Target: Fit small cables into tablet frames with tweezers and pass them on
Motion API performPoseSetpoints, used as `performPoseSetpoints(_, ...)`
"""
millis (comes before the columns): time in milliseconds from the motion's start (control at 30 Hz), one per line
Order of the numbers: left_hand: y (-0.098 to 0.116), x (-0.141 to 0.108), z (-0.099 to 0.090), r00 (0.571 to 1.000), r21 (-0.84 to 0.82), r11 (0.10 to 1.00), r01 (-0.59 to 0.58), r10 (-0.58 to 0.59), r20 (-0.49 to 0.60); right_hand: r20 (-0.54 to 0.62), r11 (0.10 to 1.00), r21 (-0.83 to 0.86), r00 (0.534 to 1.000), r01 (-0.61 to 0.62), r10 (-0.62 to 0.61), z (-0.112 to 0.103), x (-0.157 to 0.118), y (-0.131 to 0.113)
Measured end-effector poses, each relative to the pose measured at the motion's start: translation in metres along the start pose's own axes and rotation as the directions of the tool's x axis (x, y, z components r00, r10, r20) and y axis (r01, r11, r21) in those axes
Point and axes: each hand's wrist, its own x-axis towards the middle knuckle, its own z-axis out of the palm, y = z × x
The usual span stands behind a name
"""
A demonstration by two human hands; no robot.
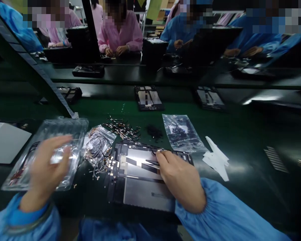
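An opened tablet-like device (145, 194) lies on the green bench, its metal plates and circuit parts showing. Over its right half, my right hand (178, 177) has its fingers closed around tweezers (152, 163), whose tips point left above the metal plate. My left hand (48, 167), smeared by motion, hovers over a clear plastic tray (76, 147) with its thumb and fingers apart and nothing visible between them. Dark and reddish cables (21, 167) lie in the tray. Between tray and device sits a plastic bag of small cables (97, 144).
Behind the device are loose short cables (122, 129), small black pieces (154, 131) and a clear bag (183, 132). White strips (215, 159) lie right. Similar devices (148, 97) stand farther back. Several people work opposite. A slanted post (40, 72) rises left.
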Motion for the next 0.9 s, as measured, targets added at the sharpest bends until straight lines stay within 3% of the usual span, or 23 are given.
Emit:
performPoseSetpoints(33, 0.007, 0.009, 0.015, 0.982, -0.056, 0.989, -0.136, 0.142, 0.124, 0.009, 1.0, -0.004, 1.0, 0.001, -0.001, -0.002, 0.001, -0.001)
performPoseSetpoints(67, 0.017, 0.017, 0.03, 0.922, -0.143, 0.957, -0.253, 0.283, 0.264, 0.015, 1.0, -0.008, 1.0, 0.002, -0.001, -0.003, 0.003, -0.002)
performPoseSetpoints(133, 0.038, 0.03, 0.058, 0.756, -0.281, 0.889, -0.362, 0.456, 0.469, 0.013, 1.0, -0.019, 1.0, 0.001, -0.001, -0.006, 0.006, -0.004)
performPoseSetpoints(200, 0.056, 0.038, 0.081, 0.624, -0.372, 0.831, -0.414, 0.556, 0.549, 0.016, 1.0, -0.031, 1.0, 0.001, 0.0, -0.008, 0.009, -0.006)
performPoseSetpoints(267, 0.066, 0.04, 0.097, 0.557, -0.427, 0.791, -0.438, 0.611, 0.563, 0.032, 0.999, -0.035, 0.999, -0.004, 0.005, -0.01, 0.011, -0.008)
performPoseSetpoints(500, 0.064, 0.032, 0.115, 0.509, -0.455, 0.726, -0.515, 0.687, 0.519, 0.066, 1.0, -0.008, 0.997, -0.028, 0.028, -0.012, 0.013, -0.01)
performPoseSetpoints(733, 0.07, 0.034, 0.114, 0.387, -0.402, 0.648, -0.647, 0.733, 0.56, 0.066, 1.0, 0.003, 0.998, -0.011, 0.011, -0.011, 0.012, -0.011)
performPoseSetpoints(833, 0.074, 0.034, 0.114, 0.377, -0.362, 0.627, -0.69, 0.738, 0.56, 0.036, 0.998, 0.05, 0.999, 0.037, -0.039, -0.008, 0.007, -0.002)
performPoseSetpoints(900, 0.073, 0.034, 0.115, 0.394, -0.379, 0.652, -0.657, 0.725, 0.565, -0.002, 0.989, 0.125, 0.997, 0.082, -0.083, -0.006, 0.0, 0.008)
